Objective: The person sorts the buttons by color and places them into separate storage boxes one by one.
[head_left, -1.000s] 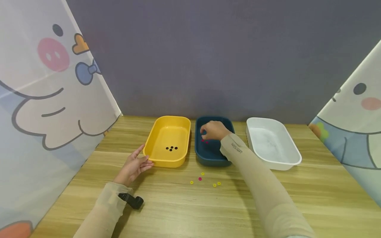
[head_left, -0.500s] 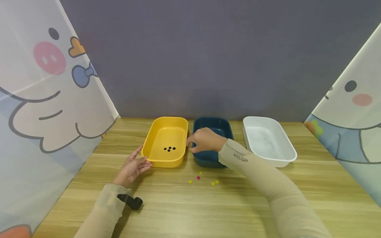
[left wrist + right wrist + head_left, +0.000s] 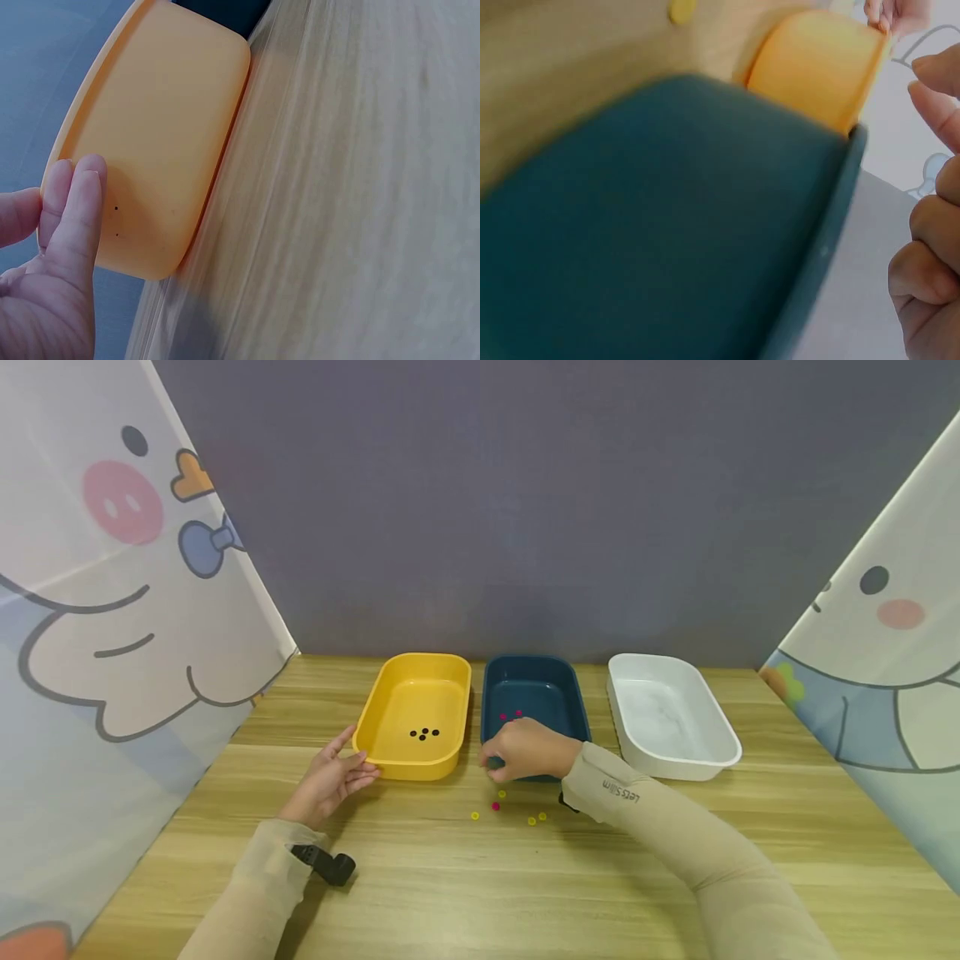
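Observation:
In the head view my left hand [image 3: 326,783] rests at the near-left corner of the yellow tray [image 3: 418,770]. Its mostly straight fingers [image 3: 82,210] touch the tray's outer wall. Several black buttons [image 3: 424,732] lie inside that tray. Over the front rim of the navy tray [image 3: 534,668] hovers my right hand [image 3: 534,750]. Its thumb and index finger stand a little apart with nothing visible between them, the other fingers curled. Pink buttons [image 3: 518,713] lie in the navy tray, partly hidden by the hand. On the table, one pink button [image 3: 496,807] lies among several yellow buttons [image 3: 475,816].
A white tray [image 3: 667,768] stands to the right of the navy one. All the trays stand in a row on the wooden table [image 3: 420,893], before a grey backdrop [image 3: 480,510]. Printed cartoon panels [image 3: 150,635] flank both sides.
My right hand has moved from inside the navy tray back toward its front rim, uncovering pink buttons there. My left hand stays at the yellow tray. The head view has shifted slightly.

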Tool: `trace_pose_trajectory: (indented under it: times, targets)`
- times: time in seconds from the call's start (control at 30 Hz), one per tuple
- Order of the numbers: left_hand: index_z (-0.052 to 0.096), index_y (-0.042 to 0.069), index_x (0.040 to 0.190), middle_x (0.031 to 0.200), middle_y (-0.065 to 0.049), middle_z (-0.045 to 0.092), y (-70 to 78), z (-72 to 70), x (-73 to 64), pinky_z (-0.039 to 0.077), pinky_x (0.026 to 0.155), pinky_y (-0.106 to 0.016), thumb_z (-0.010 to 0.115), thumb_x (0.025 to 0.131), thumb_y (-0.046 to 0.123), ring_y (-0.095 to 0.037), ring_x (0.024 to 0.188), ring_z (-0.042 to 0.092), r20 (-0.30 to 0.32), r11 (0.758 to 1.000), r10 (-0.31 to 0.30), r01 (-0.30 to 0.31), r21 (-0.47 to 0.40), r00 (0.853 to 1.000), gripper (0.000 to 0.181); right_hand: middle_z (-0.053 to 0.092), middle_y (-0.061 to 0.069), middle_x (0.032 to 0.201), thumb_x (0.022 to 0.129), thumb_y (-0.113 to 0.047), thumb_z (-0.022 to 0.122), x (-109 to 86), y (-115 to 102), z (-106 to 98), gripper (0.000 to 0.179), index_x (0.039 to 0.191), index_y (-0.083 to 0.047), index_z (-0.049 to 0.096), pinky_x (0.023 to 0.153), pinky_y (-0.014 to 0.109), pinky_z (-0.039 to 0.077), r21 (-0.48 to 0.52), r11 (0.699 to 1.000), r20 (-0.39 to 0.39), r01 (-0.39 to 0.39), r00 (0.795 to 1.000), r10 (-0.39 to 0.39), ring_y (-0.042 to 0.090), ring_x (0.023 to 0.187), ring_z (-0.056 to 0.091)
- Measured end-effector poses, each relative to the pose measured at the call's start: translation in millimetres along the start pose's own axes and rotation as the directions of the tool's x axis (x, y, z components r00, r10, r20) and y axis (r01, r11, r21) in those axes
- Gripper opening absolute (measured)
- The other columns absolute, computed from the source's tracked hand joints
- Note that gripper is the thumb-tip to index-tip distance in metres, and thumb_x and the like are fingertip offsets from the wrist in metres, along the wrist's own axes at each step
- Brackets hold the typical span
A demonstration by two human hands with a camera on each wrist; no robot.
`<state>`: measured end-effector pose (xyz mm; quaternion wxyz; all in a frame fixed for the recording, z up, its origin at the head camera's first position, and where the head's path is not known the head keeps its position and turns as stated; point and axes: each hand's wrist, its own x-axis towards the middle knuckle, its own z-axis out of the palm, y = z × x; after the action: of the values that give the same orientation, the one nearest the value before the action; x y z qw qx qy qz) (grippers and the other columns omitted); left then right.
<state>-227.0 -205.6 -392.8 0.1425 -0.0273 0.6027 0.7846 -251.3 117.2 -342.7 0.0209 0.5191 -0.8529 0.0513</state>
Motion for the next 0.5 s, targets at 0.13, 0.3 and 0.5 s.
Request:
trace_pose_trajectory:
  times: [0.13,0.3,0.5]
  targets:
    - [-0.005,0.017,0.154,0.072,-0.003,0.068,0.5,0.1,-0.1,0.059,0.071,-0.023,0.037,0.102,0.000,-0.012,0.068,0.069,0.002,1.000,-0.002,0.002,-0.008,1.000,0.070,0.072,-0.005,0.085,0.082,-0.014,0.071,-4.0,-3.5,9.5,0.012,0.093,-0.013,0.075,0.048,0.012,0.042,-0.031,0.999,-0.013,0.044,0.999,-0.045,0.000,0.052,0.047]
    - [-0.005,0.016,0.154,0.072,-0.004,0.068,0.2,0.6,-0.2,0.059,0.070,-0.023,0.038,0.102,-0.001,-0.013,0.068,0.069,0.002,1.000,0.000,0.000,-0.015,1.000,0.070,0.072,-0.008,0.084,0.082,-0.019,0.073,-7.0,-7.7,17.9,0.012,0.093,-0.015,0.075,0.057,0.015,0.050,-0.061,0.997,0.017,0.048,0.999,-0.047,0.000,0.059,0.056]
    - [-0.004,0.017,0.155,0.073,-0.005,0.067,0.4,1.6,0.7,0.059,0.073,-0.025,0.039,0.102,-0.001,-0.013,0.069,0.069,-0.008,1.000,-0.009,0.009,-0.016,1.000,0.071,0.072,-0.009,0.086,0.082,-0.023,0.074,-10.8,-13.8,23.5,0.013,0.092,-0.016,0.076,0.058,0.016,0.052,-0.106,0.992,0.034,0.066,0.997,-0.063,0.003,0.062,0.061]
